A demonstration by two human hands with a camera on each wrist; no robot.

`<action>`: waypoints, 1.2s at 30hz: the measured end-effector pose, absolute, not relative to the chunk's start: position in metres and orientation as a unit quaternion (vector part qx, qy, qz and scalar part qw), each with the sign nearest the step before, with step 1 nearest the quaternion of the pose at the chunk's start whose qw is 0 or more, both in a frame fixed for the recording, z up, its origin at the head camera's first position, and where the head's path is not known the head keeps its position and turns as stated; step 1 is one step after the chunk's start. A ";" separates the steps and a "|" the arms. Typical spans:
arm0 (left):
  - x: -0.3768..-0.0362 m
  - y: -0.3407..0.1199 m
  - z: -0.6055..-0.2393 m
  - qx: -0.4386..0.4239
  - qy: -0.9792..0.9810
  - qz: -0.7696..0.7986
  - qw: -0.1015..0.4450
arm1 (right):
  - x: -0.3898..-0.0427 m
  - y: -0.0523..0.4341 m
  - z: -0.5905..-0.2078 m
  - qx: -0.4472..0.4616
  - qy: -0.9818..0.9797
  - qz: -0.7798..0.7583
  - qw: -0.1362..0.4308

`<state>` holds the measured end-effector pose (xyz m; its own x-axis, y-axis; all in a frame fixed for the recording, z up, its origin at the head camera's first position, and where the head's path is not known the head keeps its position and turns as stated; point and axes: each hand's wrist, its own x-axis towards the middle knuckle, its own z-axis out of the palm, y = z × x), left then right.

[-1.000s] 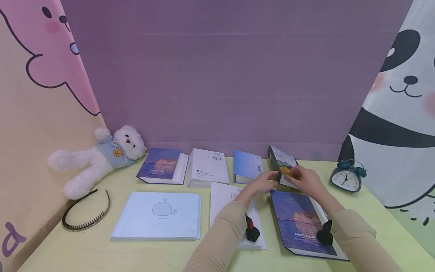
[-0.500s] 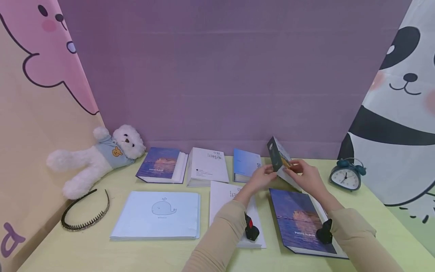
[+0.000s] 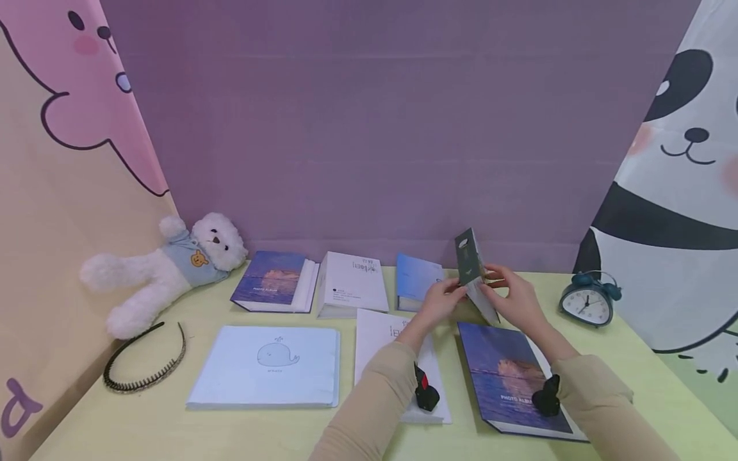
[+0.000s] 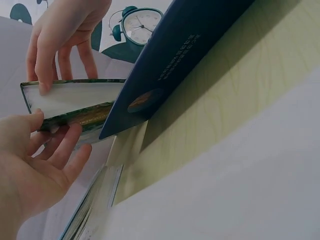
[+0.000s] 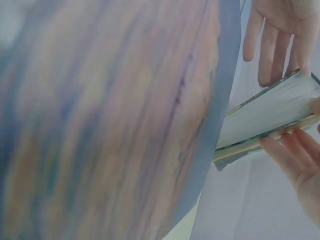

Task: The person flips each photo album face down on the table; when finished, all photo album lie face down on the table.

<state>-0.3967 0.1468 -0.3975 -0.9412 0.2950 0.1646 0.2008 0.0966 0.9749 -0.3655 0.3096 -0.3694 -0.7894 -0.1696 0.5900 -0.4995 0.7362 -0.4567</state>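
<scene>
Green bk [image 3: 469, 261] x1, gripped by L fingers [image 4: 67, 150] & R fingers [image 4: 46, 62], 1 clock [image 3: 587, 305] to R.

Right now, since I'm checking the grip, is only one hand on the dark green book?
No, the left hand and the right hand both hold the book.

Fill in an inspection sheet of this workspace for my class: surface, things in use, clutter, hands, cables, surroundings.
Surface: pale yellow-green tabletop.
Things in use: dark green book, tilted up between both hands; its white page edges show in the wrist views.
Clutter: front photo album, back photo album, front white book, back white book, blue book, whale-cover book, plush bear, headband, alarm clock.
Hands: left hand and right hand both grip the dark green book.
Cables: nothing seen.
Surroundings: purple backdrop behind; pink cartoon panel at left, panda panel at right.
</scene>
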 end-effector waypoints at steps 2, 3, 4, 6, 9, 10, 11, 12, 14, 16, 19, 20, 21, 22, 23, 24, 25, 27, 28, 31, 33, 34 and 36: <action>-0.397 0.146 -0.399 0.166 0.737 0.655 0.033 | -0.366 0.307 -0.369 0.188 -0.895 0.310 0.262; -0.397 0.145 -0.400 0.168 0.736 0.655 0.032 | -0.366 0.306 -0.369 0.188 -0.895 0.310 0.260; -0.397 0.144 -0.400 0.169 0.734 0.657 0.033 | -0.366 0.306 -0.368 0.189 -0.895 0.311 0.258; -0.397 0.143 -0.401 0.169 0.730 0.661 0.038 | -0.367 0.305 -0.367 0.196 -0.896 0.308 0.253; -0.397 0.141 -0.402 0.168 0.728 0.664 0.041 | -0.368 0.306 -0.365 0.205 -0.898 0.304 0.243; -0.397 0.141 -0.402 0.168 0.727 0.664 0.041 | -0.369 0.307 -0.365 0.204 -0.899 0.304 0.240; -0.397 0.140 -0.402 0.171 0.726 0.665 0.043 | -0.369 0.308 -0.364 0.203 -0.899 0.309 0.236; -0.397 0.140 -0.402 0.175 0.726 0.664 0.043 | -0.369 0.309 -0.363 0.201 -0.899 0.315 0.231; -0.398 0.140 -0.402 0.185 0.722 0.666 0.047 | -0.368 0.310 -0.362 0.193 -0.896 0.332 0.221; -0.398 0.139 -0.402 0.199 0.719 0.663 0.055 | -0.367 0.310 -0.360 0.186 -0.894 0.350 0.210; -0.399 0.139 -0.402 0.218 0.719 0.656 0.068 | -0.366 0.311 -0.359 0.175 -0.888 0.375 0.199; -0.399 0.139 -0.402 0.226 0.720 0.653 0.070 | -0.365 0.311 -0.359 0.171 -0.886 0.384 0.197; -0.399 0.139 -0.401 0.231 0.719 0.651 0.075 | -0.365 0.312 -0.359 0.168 -0.883 0.392 0.196; -0.399 0.139 -0.401 0.236 0.722 0.645 0.076 | -0.364 0.313 -0.359 0.164 -0.880 0.401 0.195; -0.398 0.139 -0.401 0.239 0.723 0.642 0.082 | -0.364 0.314 -0.359 0.161 -0.877 0.410 0.194; -0.398 0.139 -0.401 0.242 0.724 0.640 0.088 | -0.364 0.315 -0.359 0.158 -0.873 0.419 0.192; -0.398 0.140 -0.400 0.243 0.727 0.636 0.093 | -0.363 0.317 -0.360 0.155 -0.871 0.426 0.189; -0.398 0.140 -0.400 0.243 0.732 0.628 0.107 | -0.363 0.320 -0.360 0.154 -0.867 0.439 0.181; -0.397 0.140 -0.400 0.242 0.737 0.621 0.114 | -0.363 0.322 -0.360 0.153 -0.866 0.442 0.177; -0.397 0.141 -0.400 0.243 0.738 0.614 0.138 | -0.360 0.326 -0.359 0.154 -0.870 0.438 0.164; -0.396 0.141 -0.400 0.243 0.740 0.609 0.150 | -0.358 0.330 -0.356 0.151 -0.878 0.428 0.152; -0.395 0.142 -0.400 0.244 0.740 0.607 0.157 | -0.356 0.331 -0.355 0.148 -0.883 0.422 0.144; -0.393 0.142 -0.399 0.252 0.742 0.599 0.166 | -0.353 0.333 -0.352 0.135 -0.892 0.411 0.132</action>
